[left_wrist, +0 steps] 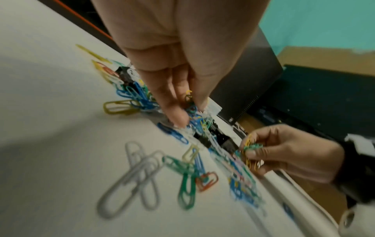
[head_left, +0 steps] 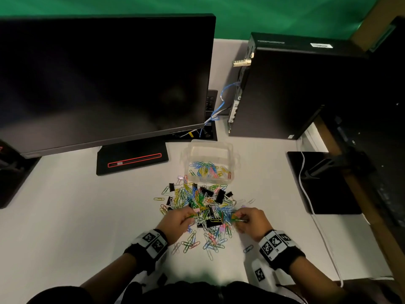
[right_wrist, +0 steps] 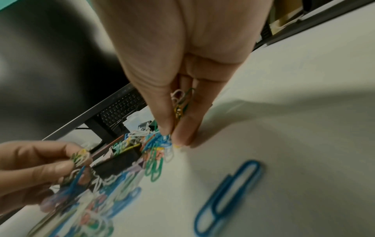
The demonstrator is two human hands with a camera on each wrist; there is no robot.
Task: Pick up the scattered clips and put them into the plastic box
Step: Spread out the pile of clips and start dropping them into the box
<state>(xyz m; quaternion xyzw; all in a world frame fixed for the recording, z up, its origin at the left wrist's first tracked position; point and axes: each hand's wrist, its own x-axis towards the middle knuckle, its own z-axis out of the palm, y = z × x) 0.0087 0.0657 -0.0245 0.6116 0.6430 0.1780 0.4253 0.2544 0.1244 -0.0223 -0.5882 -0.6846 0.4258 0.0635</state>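
A heap of coloured paper clips and black binder clips is scattered on the white desk. Just beyond it stands the clear plastic box, with several clips inside. My left hand is at the heap's near left and pinches a small bunch of clips between thumb and fingers. My right hand is at the heap's near right and also pinches a bunch of clips, its fingertips down on the desk.
A black monitor and its stand fill the back left. A black computer tower stands at the back right, with cables between them. A black pad and a white cable lie to the right.
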